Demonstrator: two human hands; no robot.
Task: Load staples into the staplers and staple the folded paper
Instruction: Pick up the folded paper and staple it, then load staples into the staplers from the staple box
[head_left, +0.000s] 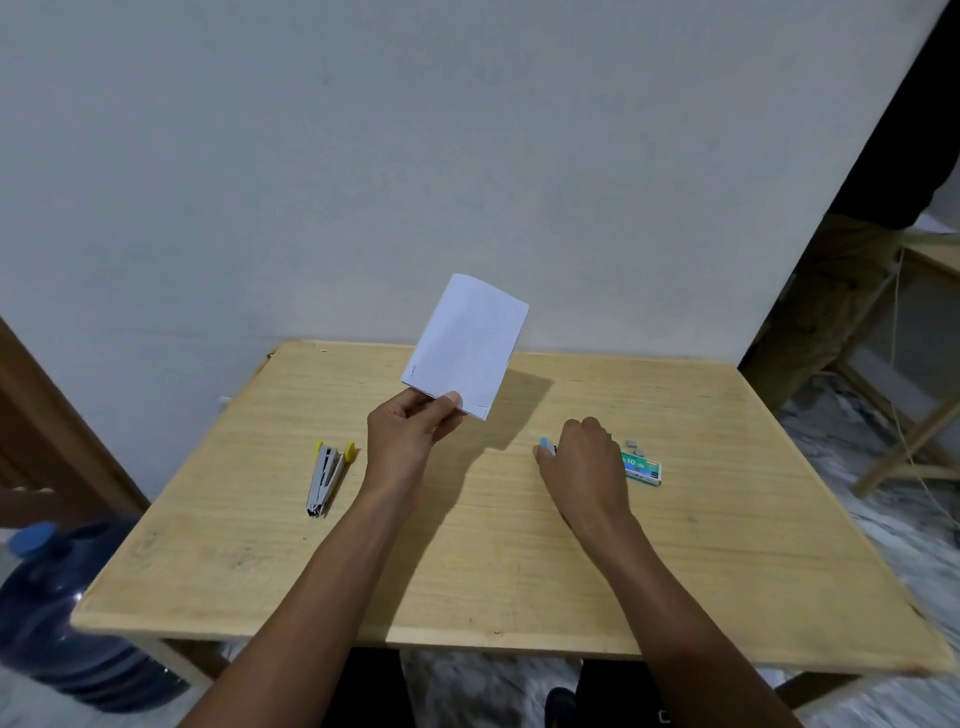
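My left hand (408, 431) pinches the lower edge of a folded white paper (467, 345) and holds it upright above the wooden table (467, 545). Small staple marks show near the paper's lower corners. My right hand (584, 465) lies curled over a blue stapler (545, 445) on the table; only the stapler's blue end shows by my thumb. A yellow-tipped metal stapler (327, 475) lies open on the table to the left of my left hand. A green staple box (643, 466) sits just right of my right hand, with loose staple strips (635, 446) behind it.
A blue water jug (62, 613) stands on the floor at the table's left front corner. A wooden frame (883, 374) stands to the right beyond the table. A plain wall rises right behind the table's far edge.
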